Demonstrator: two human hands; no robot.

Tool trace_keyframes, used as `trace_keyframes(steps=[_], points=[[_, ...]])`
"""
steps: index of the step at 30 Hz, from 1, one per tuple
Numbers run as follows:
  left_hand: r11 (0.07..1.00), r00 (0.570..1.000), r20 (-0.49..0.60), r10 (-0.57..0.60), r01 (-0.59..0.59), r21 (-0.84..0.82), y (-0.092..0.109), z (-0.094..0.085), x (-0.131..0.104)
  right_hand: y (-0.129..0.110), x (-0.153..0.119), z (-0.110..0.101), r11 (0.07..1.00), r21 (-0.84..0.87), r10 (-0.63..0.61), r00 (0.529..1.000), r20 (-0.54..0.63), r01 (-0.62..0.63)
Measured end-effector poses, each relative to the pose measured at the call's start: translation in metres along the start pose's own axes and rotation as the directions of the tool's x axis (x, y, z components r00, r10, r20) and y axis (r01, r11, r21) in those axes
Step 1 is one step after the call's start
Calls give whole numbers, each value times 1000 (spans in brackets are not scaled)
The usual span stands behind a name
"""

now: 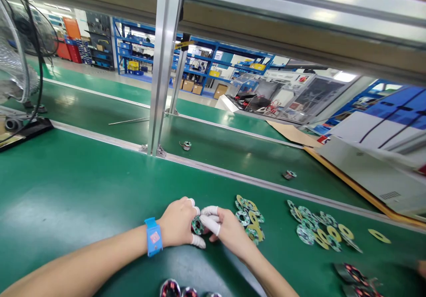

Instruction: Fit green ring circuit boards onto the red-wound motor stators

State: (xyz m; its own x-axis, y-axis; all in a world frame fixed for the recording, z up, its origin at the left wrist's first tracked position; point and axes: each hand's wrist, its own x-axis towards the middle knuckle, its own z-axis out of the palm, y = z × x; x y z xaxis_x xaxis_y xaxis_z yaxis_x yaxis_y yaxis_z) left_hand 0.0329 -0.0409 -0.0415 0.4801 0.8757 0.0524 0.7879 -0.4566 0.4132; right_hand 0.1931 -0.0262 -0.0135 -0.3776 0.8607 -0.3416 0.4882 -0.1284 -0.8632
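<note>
My left hand (181, 224), with white finger covers and a blue wrist strap (154, 237), is wrapped round a small round part with a green ring-shaped board (197, 225) on top. From the right, my right hand (224, 228), also in white finger covers, has its fingertips pressed together at the edge of the same part. Whether its fingers pinch anything separate is hidden. Just right of that hand lies a loose pile of green and yellow rings (249, 217). Wound cores with copper coils (170, 288) stand at the bottom edge, below my hands.
More rings (319, 226) and copper-wound cores (356, 277) lie at the right. Beyond a metal rail (233, 177), two small wound parts (186, 145) (289, 174) sit on a green belt. A metal post (163, 66) rises ahead. A fan stands at the far left.
</note>
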Motion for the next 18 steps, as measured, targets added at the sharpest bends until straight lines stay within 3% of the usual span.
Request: trace_keyframes(steps=[9,14,18], points=[[988,997,-79,16,-3,157,14,4,0,-7,-11,4,940,-288,-177,983,48,183],[972,994,-44,102,-91,217,11,10,2,4,-9,7,942,-263,-202,978,58,210],[956,986,-34,166,-152,252,7,16,4,15,-5,11,967,-133,-214,976,34,217]])
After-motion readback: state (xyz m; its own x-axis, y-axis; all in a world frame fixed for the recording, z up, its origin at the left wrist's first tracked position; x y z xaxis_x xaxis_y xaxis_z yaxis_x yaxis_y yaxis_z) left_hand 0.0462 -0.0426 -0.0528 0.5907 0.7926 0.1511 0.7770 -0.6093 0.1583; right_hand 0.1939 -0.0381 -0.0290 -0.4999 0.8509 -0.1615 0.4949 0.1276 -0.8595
